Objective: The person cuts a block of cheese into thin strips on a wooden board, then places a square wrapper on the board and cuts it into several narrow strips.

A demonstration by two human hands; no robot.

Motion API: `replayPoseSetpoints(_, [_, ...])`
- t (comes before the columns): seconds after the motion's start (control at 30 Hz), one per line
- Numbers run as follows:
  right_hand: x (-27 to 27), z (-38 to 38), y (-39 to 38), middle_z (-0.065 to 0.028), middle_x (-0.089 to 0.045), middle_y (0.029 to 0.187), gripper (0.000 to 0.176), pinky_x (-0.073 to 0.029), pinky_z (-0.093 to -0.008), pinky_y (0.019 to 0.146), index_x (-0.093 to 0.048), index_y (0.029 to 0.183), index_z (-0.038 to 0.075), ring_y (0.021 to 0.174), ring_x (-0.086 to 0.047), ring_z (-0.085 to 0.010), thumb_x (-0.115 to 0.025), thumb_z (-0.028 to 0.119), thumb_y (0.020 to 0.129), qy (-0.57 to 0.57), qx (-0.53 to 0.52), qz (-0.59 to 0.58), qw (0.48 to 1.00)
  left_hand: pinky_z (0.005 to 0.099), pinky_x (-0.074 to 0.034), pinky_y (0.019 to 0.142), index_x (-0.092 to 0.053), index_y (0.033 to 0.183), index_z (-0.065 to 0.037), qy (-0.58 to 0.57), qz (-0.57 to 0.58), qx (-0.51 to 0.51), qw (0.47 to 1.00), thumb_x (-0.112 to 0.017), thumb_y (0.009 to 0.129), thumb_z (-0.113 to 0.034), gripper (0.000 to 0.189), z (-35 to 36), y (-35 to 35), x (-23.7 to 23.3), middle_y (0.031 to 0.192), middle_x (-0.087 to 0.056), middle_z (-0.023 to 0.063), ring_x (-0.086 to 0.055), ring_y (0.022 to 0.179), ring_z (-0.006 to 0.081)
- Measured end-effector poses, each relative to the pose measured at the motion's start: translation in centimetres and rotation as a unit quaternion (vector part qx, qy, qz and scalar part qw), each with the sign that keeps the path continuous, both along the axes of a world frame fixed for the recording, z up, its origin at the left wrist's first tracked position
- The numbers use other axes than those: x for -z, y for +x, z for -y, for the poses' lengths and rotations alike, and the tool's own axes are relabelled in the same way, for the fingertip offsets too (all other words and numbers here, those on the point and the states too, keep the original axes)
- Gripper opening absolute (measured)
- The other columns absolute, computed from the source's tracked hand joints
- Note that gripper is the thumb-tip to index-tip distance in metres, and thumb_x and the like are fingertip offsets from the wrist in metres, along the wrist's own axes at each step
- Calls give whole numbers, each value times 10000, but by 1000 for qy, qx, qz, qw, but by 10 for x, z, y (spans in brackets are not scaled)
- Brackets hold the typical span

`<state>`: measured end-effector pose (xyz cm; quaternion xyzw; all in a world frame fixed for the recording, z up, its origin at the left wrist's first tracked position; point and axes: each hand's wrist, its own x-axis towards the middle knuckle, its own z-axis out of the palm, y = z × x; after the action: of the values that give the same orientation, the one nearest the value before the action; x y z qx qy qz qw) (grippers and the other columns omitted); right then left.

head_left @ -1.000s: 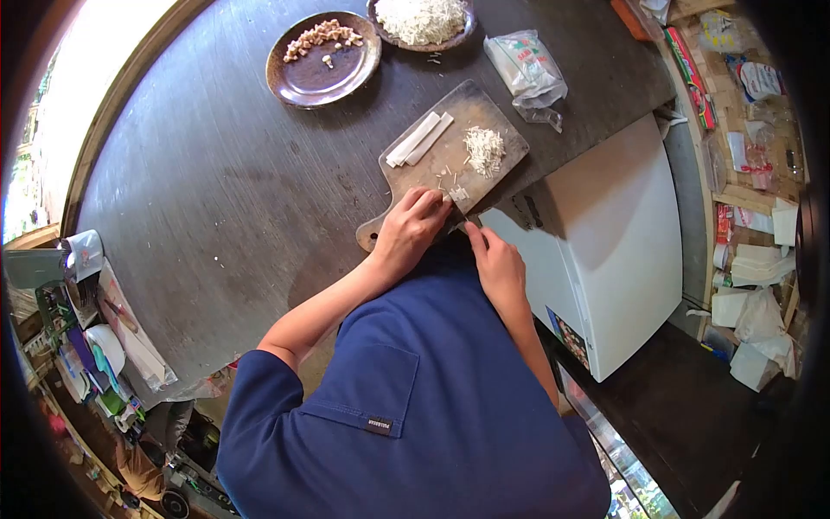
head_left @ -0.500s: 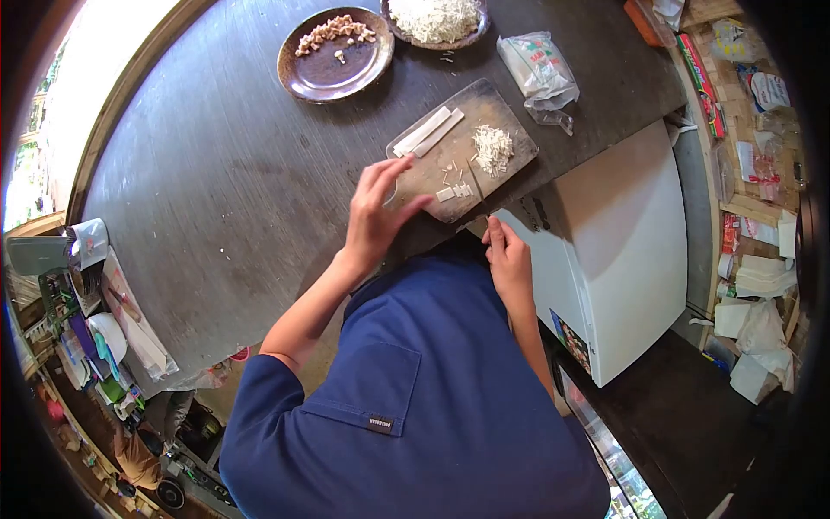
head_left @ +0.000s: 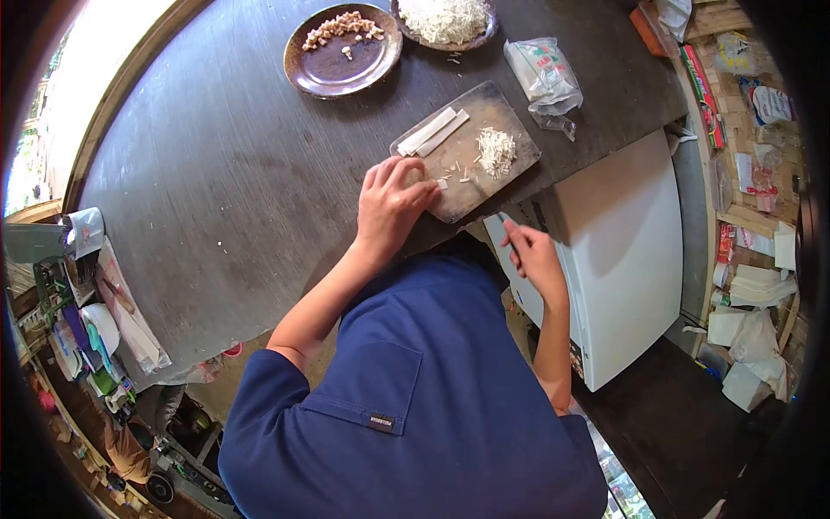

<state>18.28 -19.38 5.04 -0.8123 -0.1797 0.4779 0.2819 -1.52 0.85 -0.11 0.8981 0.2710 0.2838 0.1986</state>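
while the left hand (head_left: pixel 393 208) lies curled on the near end of the cutting board (head_left: pixel 467 199) at upper centre, touching white bits (head_left: pixel 443 183), the right hand (head_left: pixel 532 255) hangs half-clenched just off the surface (head_left: pixel 225 173), and i cannot tell whether either grasps anything.

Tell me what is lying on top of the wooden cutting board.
Two long white strips, a pile of fine white shreds and a few small cut bits lie on the cutting board. The left hand covers its near end; whatever is under the fingers is hidden.
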Motion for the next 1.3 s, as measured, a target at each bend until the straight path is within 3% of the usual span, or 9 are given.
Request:
replayPoseSetpoints(0.13, [-4,-17,-4,1,-546,586,603,-416,-269,491,-719,898,19,493,-530,-83,-628,591,1066,8,19,56,998,435,-503,1000,-824,960,-177,23,-8,-16,1000,-865,841,-220,133,-11,-13,1,1184,-710,-1,-649,1171,268])
replayPoseSetpoints(0.2, [0,-18,-8,-6,-573,596,608,-436,-261,486,-714,925,17,491,-558,-84,-627,602,1064,30,-18,-60,998,439,-504,1007,-822,971,-174,5,-1,-18,1000,-871,838,-218,149,-13,-19,4,1190,-711,0,-650,1169,272])
replayPoseSetpoints(0.3, [2,-27,-16,-16,-600,605,635,-461,-256,480,-711,940,1,494,-589,-89,-617,616,1064,-1,-52,-77,996,448,-503,1026,-822,1001,-160,-37,16,-23,999,-880,837,-210,182,-15,-23,3,1211,-712,12,-649,1172,283])
replayPoseSetpoints(0.47, [4,-32,-7,-31,-610,617,635,-504,-258,486,-710,939,-11,500,-607,-99,-607,601,1075,22,54,-3,998,451,-506,1019,-832,1022,-159,-56,25,-76,995,-888,827,-195,206,-12,-24,-1,1222,-710,34,-643,1172,294])
replayPoseSetpoints(0.77, [3,-36,-26,-40,-633,641,626,-516,-254,508,-702,945,-24,530,-636,-106,-596,576,1090,28,-31,-91,995,445,-506,996,-842,966,-161,-52,38,-58,996,-888,824,-182,151,-12,-25,5,1184,-706,33,-640,1157,294])
replayPoseSetpoints(0.87, [6,-31,-16,-39,-635,641,612,-516,-263,506,-704,961,-22,532,-638,-101,-586,562,1100,48,59,-35,996,443,-505,983,-846,959,-170,-20,37,-53,998,-887,824,-181,142,-10,-24,6,1166,-703,28,-639,1151,289])
replayPoseSetpoints(1.1, [5,-16,-23,-39,-643,673,535,-466,-261,506,-698,960,-8,527,-600,-97,-602,495,1113,92,73,-11,993,445,-521,999,-846,914,-150,-38,36,10,999,-883,821,-196,111,13,5,7,1150,-718,22,-646,1183,286])
replayPoseSetpoints(1.27, [-10,-6,-51,-86,-700,821,386,-487,-300,578,-613,1442,79,579,-611,-107,-625,286,1116,121,25,69,990,403,-575,937,-775,1097,-68,-65,49,73,994,-842,861,-154,260,18,7,3,1111,-738,64,-700,1061,278])
replayPoseSetpoints(1.3, [-13,-1,-54,-86,-700,821,386,-487,-300,578,-613,1442,79,579,-611,-107,-625,286,1116,120,29,69,990,403,-575,937,-775,1097,-68,-65,48,77,994,-842,861,-154,260,15,3,3,1111,-738,64,-700,1061,278])
